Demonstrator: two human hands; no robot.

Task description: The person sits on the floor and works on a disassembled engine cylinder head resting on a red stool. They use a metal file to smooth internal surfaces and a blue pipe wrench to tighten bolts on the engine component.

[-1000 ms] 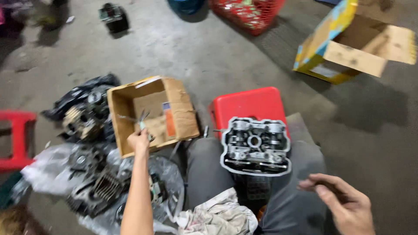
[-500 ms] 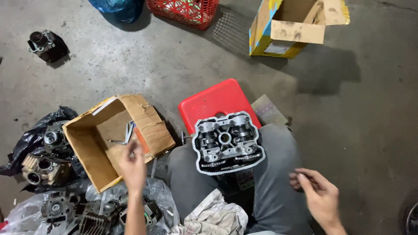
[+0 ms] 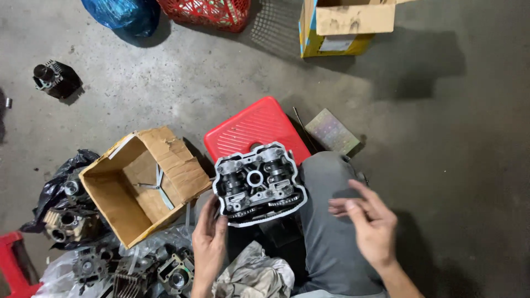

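Engine cylinder head [image 3: 256, 182] sits face-up between the person's knees, resting on the lap against the near edge of a red plastic stool [image 3: 251, 128]. Camshafts and a central round bore show on top; a pale gasket edge runs round its outline.

Left hand [image 3: 208, 243] is at the head's lower-left corner, fingers extended upward and touching or just short of its edge, can't tell which. Not gripping anything, hand loosely open.

Right hand [image 3: 370, 221] hovers over the right thigh in grey trousers [image 3: 326, 221], well right of the head. Thumb and fingertips pinched together; whether something small is held between them can't be seen.

Around it, on the concrete floor [image 3: 452, 165]:
- Open worn cardboard box [image 3: 144, 185] just left of the head, a few slim metal tools [image 3: 158, 186] lying inside.
- Pile of greasy engine parts [image 3: 72, 221] on plastic sheet and black bag at the lower left.
- Crumpled rag [image 3: 254, 276] below the head, between the legs.
- Small flat grey block [image 3: 332, 131] just right of the stool.
- Lone engine cylinder [image 3: 55, 79] far upper left.
- Blue bag [image 3: 122, 14], red basket [image 3: 207, 12], yellow-edged carton [image 3: 342, 25] along the top edge.
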